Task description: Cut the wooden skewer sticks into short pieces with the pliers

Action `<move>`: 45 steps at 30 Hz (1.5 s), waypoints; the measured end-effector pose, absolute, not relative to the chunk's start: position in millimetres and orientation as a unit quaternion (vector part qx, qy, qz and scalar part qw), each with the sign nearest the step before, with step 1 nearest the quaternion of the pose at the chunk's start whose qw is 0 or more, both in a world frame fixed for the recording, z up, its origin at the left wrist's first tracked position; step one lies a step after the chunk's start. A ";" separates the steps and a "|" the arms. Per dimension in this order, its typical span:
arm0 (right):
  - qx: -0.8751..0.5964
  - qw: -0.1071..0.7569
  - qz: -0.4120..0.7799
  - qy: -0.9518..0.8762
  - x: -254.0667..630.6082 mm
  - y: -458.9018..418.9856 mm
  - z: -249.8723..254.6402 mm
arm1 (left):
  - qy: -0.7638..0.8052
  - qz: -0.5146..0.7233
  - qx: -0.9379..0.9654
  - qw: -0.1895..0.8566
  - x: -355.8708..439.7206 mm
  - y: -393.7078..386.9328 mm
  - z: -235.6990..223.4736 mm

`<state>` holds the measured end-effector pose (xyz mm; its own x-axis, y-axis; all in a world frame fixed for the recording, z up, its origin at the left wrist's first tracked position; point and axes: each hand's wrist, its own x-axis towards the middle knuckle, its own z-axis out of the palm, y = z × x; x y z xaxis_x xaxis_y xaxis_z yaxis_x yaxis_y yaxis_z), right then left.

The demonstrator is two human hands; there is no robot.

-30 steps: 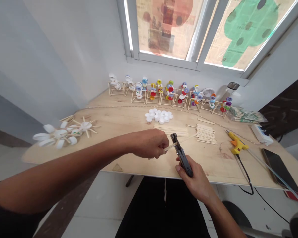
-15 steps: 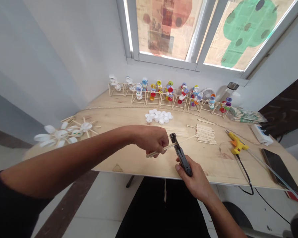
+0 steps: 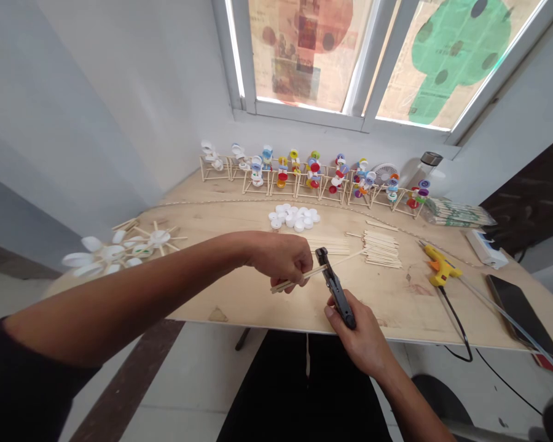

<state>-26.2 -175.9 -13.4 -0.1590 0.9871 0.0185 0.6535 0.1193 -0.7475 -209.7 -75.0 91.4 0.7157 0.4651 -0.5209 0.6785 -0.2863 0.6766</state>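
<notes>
My left hand (image 3: 283,259) is closed around a few thin wooden sticks (image 3: 314,271), which point right and slightly upward. Their far part meets the jaws of a dark multi-tool pliers (image 3: 335,288). The handles of the pliers sit in my closed right hand (image 3: 360,328), tilted with the head up and left. A short pile of cut sticks (image 3: 382,249) lies beyond the jaws to the right. Longer sticks (image 3: 329,246) lie on the table behind my left hand, partly hidden by it.
White bottle caps (image 3: 295,217) are grouped mid-table. Cap-and-stick wheels (image 3: 115,250) lie left. A row of stick frames with coloured caps (image 3: 313,175) lines the wall. At right are a yellow glue gun (image 3: 442,265) with its cord, a phone (image 3: 518,310) and a power strip (image 3: 486,248).
Both hands, the sticks and the pliers stay almost in place. Only a slight shift of the camera view shows.
</notes>
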 end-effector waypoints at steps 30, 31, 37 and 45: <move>-0.609 0.288 0.274 -0.686 -25.6 -172.2 -23.8 | 0.361 -0.127 0.842 0.380 -202.0 -70.6 92.1; -0.613 0.287 0.271 -0.684 -25.6 -171.8 -24.8 | 0.361 -0.128 0.844 0.376 -201.8 -70.3 91.9; -0.620 0.286 0.270 -0.679 -28.0 -170.6 -28.1 | 0.353 -0.136 0.859 0.345 -200.9 -69.8 91.5; -0.628 0.287 0.255 -0.677 -26.3 -169.4 -27.4 | 0.353 -0.118 0.861 0.346 -200.0 -68.1 88.1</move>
